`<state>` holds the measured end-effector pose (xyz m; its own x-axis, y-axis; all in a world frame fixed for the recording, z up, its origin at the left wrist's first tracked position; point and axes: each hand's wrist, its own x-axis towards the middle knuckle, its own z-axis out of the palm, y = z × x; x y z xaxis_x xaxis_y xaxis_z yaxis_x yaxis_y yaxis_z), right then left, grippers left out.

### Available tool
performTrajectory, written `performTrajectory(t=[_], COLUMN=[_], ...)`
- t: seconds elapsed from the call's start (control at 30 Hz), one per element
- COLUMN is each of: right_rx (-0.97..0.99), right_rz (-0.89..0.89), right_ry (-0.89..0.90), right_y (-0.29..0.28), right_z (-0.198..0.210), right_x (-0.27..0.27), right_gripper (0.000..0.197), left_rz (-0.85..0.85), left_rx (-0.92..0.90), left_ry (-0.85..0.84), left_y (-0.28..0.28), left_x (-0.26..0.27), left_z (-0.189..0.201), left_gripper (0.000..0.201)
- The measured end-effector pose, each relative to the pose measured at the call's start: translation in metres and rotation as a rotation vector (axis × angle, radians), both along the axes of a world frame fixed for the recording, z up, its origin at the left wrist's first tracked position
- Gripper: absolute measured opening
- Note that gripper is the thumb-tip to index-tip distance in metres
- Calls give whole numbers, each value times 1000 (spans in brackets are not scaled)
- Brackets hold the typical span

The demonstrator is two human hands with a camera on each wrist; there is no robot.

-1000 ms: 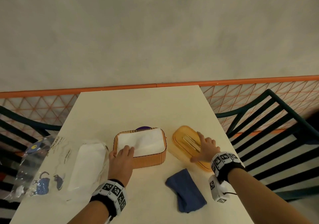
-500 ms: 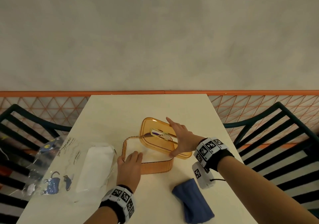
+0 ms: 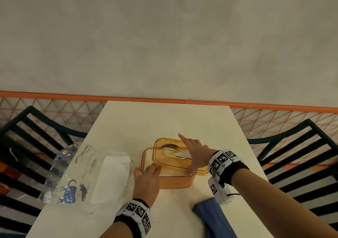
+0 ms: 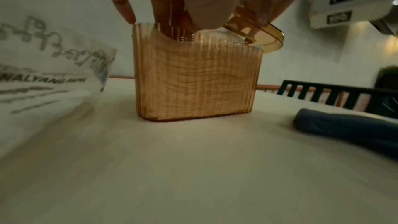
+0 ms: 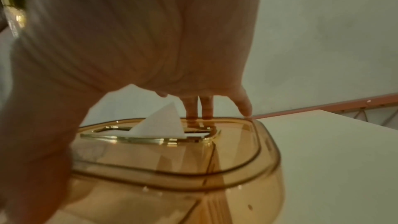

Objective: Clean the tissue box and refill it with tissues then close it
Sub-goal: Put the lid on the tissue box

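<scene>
The ribbed amber tissue box (image 3: 173,182) stands mid-table, full of white tissues that show through its wall (image 4: 193,83). My left hand (image 3: 148,170) holds its near left corner, fingers (image 4: 168,14) hooked over the rim and thumb outside. My right hand (image 3: 188,153) grips the amber lid (image 3: 172,160), fingers spread across the top and thumb at the front edge. The lid (image 5: 172,151) sits tilted over the box, shifted to the right. A white tissue corner (image 5: 163,125) pokes up through the gold-rimmed slot (image 3: 173,152).
A clear printed tissue pack (image 3: 109,175) with white tissues lies left of the box. A folded blue cloth (image 3: 212,219) lies at the near right. The cream table (image 3: 164,120) ends at a wall. Dark slatted chairs (image 3: 301,146) (image 3: 27,127) flank it.
My right hand lifted the lid from the table right of the box, carried it left and lowered it onto the box. My left hand stayed at the near left corner.
</scene>
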<state>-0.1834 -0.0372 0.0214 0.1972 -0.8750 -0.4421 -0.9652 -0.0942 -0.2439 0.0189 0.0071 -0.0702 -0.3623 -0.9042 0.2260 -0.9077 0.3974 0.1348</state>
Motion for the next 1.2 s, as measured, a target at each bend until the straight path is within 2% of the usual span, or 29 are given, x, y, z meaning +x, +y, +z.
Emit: performTrajectory(t=[0.07, 0.13, 0.17, 0.27, 0.37, 0.43, 0.5, 0.57, 0.77, 0.9, 0.93, 1.0, 1.07, 1.13, 1.2], right_rx=[0, 2, 2, -11, -8, -14, -29, -37, -59, -48, -59, -129, -200, -224, -238], right_rz=[10, 24, 33, 52, 53, 66, 75, 80, 106, 52, 5, -72, -66, -36, -42], right_ry=[15, 20, 29, 73, 98, 128, 154, 158, 201, 40, -32, -103, -29, 30, 36], right_y=[1, 1, 0, -2, -4, -4, -4, -5, -6, -4, -5, -5, -4, -2, -1], right_z=[-3, -5, -6, -11, -14, -17, -19, -22, -30, -27, -25, -22, -22, -25, -28], right_x=[6, 13, 16, 22, 27, 31, 36, 39, 47, 37, 33, 26, 21, 21, 23], right_gripper=[131, 131, 131, 132, 133, 133, 132, 132, 128, 122, 115, 89, 58, 32, 19], left_rz=[12, 17, 20, 80, 161, 231, 324, 383, 421, 401, 381, 264, 93, -38, -111], left_rx=[37, 144, 193, 152, 134, 228, 358, 409, 448, 421, 383, 225, 94, 77, 144], left_ry=[122, 313, 409, 678, 810, 877, 935, 932, 834, 728, 671, 494, 335, 261, 225], left_y=[2, 1, 1, -2, -7, -13, -21, -28, -38, -40, -40, -42, -45, -50, -57], left_x=[5, 15, 21, 32, 33, 30, 27, 26, 28, 28, 27, 25, 20, 12, 7], left_z=[6, 6, 4, 1, 5, 9, 13, 12, 7, 8, 10, 14, 18, 23, 25], left_gripper=[46, 24, 20, 25, 17, 13, 26, 32, 28, 31, 31, 28, 25, 26, 31])
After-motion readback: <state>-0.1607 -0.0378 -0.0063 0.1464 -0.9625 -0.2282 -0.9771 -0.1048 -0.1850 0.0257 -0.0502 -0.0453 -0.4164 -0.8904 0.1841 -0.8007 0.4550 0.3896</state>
